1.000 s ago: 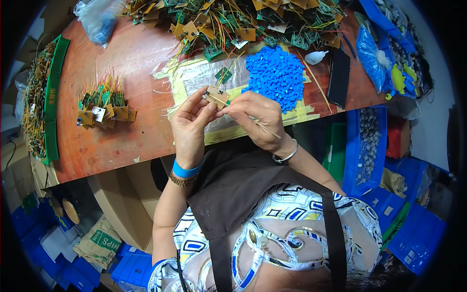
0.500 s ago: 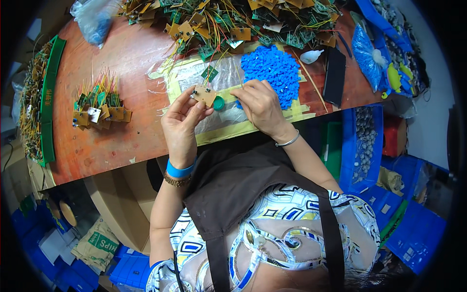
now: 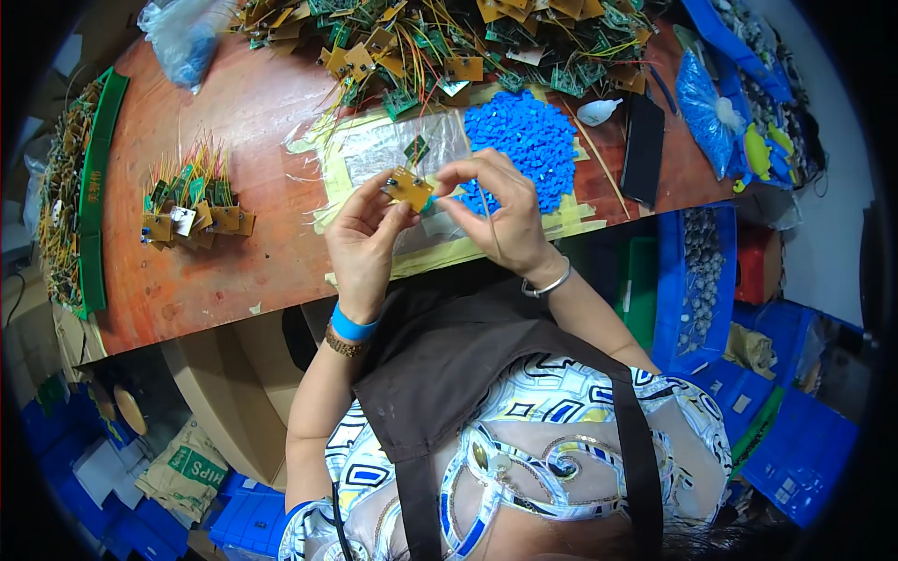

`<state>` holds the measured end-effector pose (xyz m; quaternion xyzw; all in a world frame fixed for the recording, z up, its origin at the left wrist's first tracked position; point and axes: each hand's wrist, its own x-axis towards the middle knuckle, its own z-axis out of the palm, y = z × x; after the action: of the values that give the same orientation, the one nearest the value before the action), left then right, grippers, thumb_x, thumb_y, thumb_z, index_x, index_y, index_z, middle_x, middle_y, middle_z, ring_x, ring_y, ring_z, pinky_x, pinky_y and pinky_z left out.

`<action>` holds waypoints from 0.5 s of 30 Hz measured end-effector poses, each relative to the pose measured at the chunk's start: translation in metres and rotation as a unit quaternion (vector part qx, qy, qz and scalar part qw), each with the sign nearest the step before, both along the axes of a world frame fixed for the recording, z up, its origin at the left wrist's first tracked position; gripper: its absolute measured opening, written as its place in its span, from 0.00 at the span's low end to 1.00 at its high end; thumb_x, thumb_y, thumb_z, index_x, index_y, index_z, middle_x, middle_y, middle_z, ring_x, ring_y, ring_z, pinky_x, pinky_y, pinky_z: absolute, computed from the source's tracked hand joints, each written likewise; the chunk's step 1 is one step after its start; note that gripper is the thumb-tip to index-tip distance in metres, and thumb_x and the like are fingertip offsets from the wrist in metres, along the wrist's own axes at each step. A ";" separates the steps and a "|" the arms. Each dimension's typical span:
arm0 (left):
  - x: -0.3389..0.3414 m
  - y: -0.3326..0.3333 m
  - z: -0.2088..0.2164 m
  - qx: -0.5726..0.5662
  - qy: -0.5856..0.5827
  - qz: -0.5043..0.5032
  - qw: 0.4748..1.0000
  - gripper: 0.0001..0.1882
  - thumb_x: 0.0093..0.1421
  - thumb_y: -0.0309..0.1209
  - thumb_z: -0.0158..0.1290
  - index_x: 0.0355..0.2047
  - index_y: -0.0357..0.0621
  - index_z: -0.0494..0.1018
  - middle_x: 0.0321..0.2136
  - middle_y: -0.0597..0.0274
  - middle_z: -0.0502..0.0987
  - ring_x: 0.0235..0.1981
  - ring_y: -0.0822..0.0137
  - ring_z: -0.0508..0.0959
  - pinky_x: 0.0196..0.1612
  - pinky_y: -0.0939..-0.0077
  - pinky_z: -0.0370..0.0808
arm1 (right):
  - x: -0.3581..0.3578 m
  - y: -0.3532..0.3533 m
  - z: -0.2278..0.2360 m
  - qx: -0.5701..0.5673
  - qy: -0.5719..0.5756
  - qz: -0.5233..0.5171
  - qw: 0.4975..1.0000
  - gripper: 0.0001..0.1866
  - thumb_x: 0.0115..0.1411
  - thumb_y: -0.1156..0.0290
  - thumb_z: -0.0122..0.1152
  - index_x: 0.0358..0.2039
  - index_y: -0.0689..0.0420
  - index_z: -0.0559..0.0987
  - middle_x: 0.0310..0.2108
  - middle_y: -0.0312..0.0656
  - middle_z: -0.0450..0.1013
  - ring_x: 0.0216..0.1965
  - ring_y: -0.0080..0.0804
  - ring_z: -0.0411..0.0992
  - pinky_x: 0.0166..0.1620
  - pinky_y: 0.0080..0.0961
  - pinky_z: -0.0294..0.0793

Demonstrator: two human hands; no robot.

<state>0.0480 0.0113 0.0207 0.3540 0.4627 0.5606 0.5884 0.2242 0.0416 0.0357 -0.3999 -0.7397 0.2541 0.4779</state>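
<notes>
My left hand [image 3: 363, 245] pinches a tan circuit board [image 3: 409, 190] by its left and lower edge, above the plastic-covered work patch [image 3: 374, 140]. A small green circuit board [image 3: 416, 148] hangs just beyond it. My right hand [image 3: 500, 210] is curled at the tan board's right edge, a thin stick [image 3: 488, 217] held slantwise across its fingers. Whether the thumb and forefinger pinch some small part too, I cannot tell. Part of a round green piece [image 3: 429, 205] shows under the board's right corner. Close beyond my right hand spreads a heap of small blue plastic parts [image 3: 524, 140].
A big pile of wired circuit boards [image 3: 449, 56] covers the table's far side. A smaller cluster of boards [image 3: 196, 220] stands at left. To the right lie a small white bottle [image 3: 599, 111], a long thin stick [image 3: 599, 159], a black flat object [image 3: 644, 148] and a bag of blue parts [image 3: 703, 112].
The tan board has turned in my left hand and shifted slightly right. My right hand has come in to the board's edge, and its stick has swung from pointing away to lying across the fingers.
</notes>
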 end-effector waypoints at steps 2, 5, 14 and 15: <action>0.002 -0.002 -0.003 0.001 -0.005 -0.011 1.000 0.21 0.60 0.17 0.55 0.54 0.31 0.70 0.35 0.63 0.76 0.35 0.73 0.78 0.40 0.77 0.81 | -0.008 -0.001 0.013 0.017 -0.024 0.009 1.000 0.14 0.45 0.79 0.68 0.35 0.57 0.78 0.30 0.38 0.76 0.34 0.36 0.73 0.39 0.30 0.67; 0.007 -0.004 0.000 0.008 -0.005 -0.032 0.999 0.20 0.60 0.16 0.54 0.54 0.32 0.70 0.35 0.63 0.76 0.35 0.73 0.78 0.41 0.77 0.81 | -0.013 0.002 0.010 0.054 -0.063 0.001 0.997 0.14 0.46 0.79 0.69 0.35 0.57 0.78 0.30 0.37 0.77 0.34 0.36 0.73 0.40 0.30 0.68; 0.005 -0.007 0.006 -0.030 -0.033 -0.044 0.998 0.19 0.61 0.17 0.55 0.53 0.31 0.71 0.35 0.63 0.76 0.35 0.74 0.78 0.41 0.77 0.82 | -0.016 -0.003 -0.001 0.075 -0.086 -0.044 0.992 0.15 0.48 0.80 0.68 0.39 0.58 0.79 0.30 0.38 0.78 0.33 0.37 0.76 0.36 0.30 0.70; 0.006 -0.007 0.005 -0.029 -0.032 -0.044 0.998 0.19 0.61 0.17 0.55 0.53 0.31 0.71 0.35 0.63 0.76 0.35 0.74 0.78 0.41 0.77 0.82 | -0.016 -0.003 -0.002 0.079 -0.087 -0.048 0.992 0.16 0.48 0.81 0.68 0.39 0.57 0.79 0.30 0.38 0.78 0.33 0.37 0.76 0.36 0.30 0.70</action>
<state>0.0535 0.0041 0.0254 0.3382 0.4437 0.5317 0.6372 0.2077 0.0382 0.0341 -0.4164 -0.7764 0.1354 0.4532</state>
